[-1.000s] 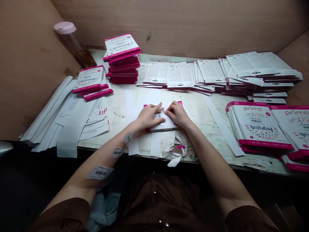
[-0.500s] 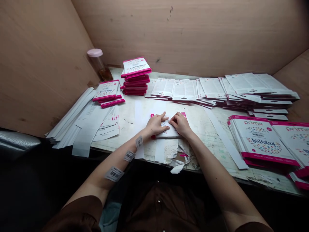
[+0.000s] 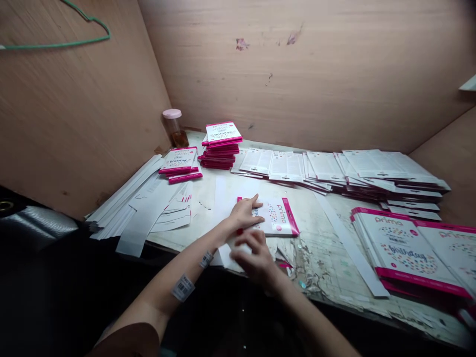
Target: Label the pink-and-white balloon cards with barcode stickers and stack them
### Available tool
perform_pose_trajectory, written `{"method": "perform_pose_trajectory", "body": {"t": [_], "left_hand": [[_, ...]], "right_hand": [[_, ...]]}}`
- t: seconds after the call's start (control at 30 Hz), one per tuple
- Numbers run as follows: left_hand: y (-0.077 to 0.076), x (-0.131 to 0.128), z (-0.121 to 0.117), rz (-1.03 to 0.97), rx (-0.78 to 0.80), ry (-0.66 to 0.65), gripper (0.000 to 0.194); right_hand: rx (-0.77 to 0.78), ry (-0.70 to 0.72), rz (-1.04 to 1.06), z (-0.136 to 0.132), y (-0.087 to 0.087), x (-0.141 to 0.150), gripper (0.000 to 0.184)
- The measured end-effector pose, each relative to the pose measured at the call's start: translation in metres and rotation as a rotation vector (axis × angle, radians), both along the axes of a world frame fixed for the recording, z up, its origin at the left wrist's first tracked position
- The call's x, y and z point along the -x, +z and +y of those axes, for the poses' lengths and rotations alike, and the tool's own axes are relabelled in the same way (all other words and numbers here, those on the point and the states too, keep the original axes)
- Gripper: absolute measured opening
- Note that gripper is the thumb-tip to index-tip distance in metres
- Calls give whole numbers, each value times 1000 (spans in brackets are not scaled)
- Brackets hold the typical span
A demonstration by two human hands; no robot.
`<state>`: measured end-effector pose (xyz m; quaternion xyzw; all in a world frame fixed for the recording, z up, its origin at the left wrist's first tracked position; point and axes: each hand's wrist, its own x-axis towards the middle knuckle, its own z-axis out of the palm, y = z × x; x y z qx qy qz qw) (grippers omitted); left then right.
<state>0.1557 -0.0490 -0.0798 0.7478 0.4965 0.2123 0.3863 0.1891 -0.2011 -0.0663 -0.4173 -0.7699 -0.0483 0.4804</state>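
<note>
My left hand (image 3: 243, 213) lies on the left end of a white, pink-edged "prima" balloon card (image 3: 277, 218), which sits sideways on the worn tabletop (image 3: 323, 253). Its fingers press over the card's edge. Just below, my right hand (image 3: 256, 255) curls around a white paper piece (image 3: 233, 249) near the table's front edge. Part of that paper is hidden by the fingers. Barcode stickers (image 3: 183, 287) cling to my left forearm.
Stacks of pink-edged "birthday" packs (image 3: 222, 144) stand at the back left, and larger ones (image 3: 405, 250) lie at the right. Printed white sheets (image 3: 334, 168) spread along the back. White paper strips (image 3: 137, 210) lie left. A pink-lidded bottle (image 3: 174, 128) stands in the corner, between wooden walls.
My right hand has left the card and moved down toward the table's front edge with white paper. The card now lies flat with its "prima" print showing. The view has tilted upward.
</note>
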Motion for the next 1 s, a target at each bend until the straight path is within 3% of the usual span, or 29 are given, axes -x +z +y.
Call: {"method": "perform_pose_trajectory", "body": {"t": [0.07, 0.17, 0.27, 0.3, 0.4, 0.53, 0.73, 0.9, 1.0], "left_hand": [[1, 0, 5, -29, -53, -210, 59], [-4, 0, 10, -30, -133, -403, 92], [-11, 0, 10, -4, -182, -456, 90], [-12, 0, 10, 6, -194, -463, 90], [-14, 0, 10, 31, -217, -465, 90], [-13, -1, 9, 41, -226, -456, 94], [-15, 0, 9, 32, -231, -458, 95], [-19, 1, 9, 45, -239, -459, 103], [-18, 3, 11, 87, -240, -460, 92]], "right_hand": [[2, 44, -59, -23, -8, -4, 17], [204, 2, 26, -26, -5, -39, 12], [476, -172, 74, 14, 6, -98, 8], [668, -254, 17, 31, 8, -116, 11], [847, -327, -51, 77, 4, -149, 17], [892, -386, -112, 103, -15, -149, 18], [873, -527, -107, 100, -34, -140, 18], [798, -675, -12, 109, -40, -143, 51], [772, -686, 8, 111, -39, -142, 53]]}}
